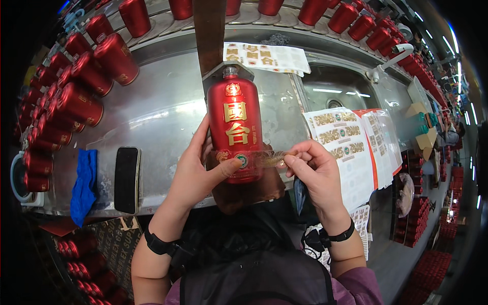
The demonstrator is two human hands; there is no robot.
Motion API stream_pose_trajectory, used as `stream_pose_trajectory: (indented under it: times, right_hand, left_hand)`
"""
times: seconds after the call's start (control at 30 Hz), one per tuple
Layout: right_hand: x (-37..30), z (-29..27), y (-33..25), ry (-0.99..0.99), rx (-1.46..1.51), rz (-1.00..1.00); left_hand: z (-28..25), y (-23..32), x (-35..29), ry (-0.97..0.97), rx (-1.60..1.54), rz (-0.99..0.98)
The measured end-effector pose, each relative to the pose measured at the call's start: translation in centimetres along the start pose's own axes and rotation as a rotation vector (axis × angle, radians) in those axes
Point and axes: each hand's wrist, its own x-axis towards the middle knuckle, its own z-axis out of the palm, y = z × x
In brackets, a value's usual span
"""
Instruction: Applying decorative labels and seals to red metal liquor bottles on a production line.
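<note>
Metallic grey table [162, 96] spreads beneath the work, printed sheets [330, 178] lying toward its right. Near its front edge, between both hands, sits a red bottle [235, 119], gold-lettered face up, neck pointing away from the person. Left hand [195, 170] grasps the bottle's lower left side, thumb across the front, the other fingers partly hidden behind. Right hand [316, 170] is just beside the bottle's lower right, apart from it; thumb and forefinger pinch the end of a see-through, gold-patterned strip [272, 159] reaching onto the bottle's lower front.
</note>
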Motion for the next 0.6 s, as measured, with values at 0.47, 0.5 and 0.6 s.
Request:
stream_pose_trajectory:
  times: [0.47,0.5,0.6]
  right_hand:
    - [0.3,0.0,0.8,0.040,0.021,0.030]
    - [0.3,-0.1,0.9,0.040,0.020,0.030]
    - [0.3,-0.1,1.1,0.046,0.023,0.046]
  left_hand:
    - [0.5,-0.2,0.1,0.040,-0.072,-0.026]
    - [0.7,0.1,0.2,0.046,-0.113,-0.032]
    - [0.9,0.1,0.3,0.034,-0.083,-0.002]
